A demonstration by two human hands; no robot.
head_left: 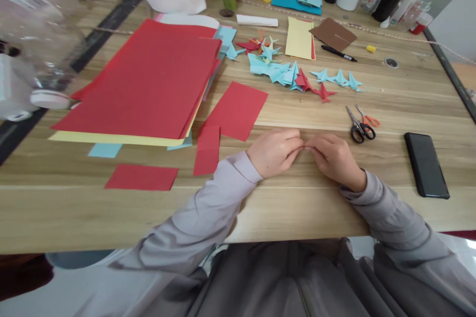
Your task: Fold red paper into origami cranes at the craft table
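Observation:
My left hand (278, 152) and my right hand (334, 158) meet fingertip to fingertip above the table. Both are closed in a pinch on a small piece of red paper (304, 146), of which only a sliver shows; its folded shape is hidden by the fingers. To the left of my left hand lie a red paper strip (207, 151) and a larger red paper rectangle (238, 109), partly overlapping. Beyond my hands sit several folded paper cranes, among them a red crane (325, 93) and a row of light blue cranes (339, 78).
A stack of large red sheets (145, 79) covers the left side, with a red rectangle (142, 177) before it. Black-handled scissors (359, 129), small orange scissors (368, 118) and a phone (427, 165) lie to the right. A pen (338, 53) and yellow paper (298, 38) are farther back.

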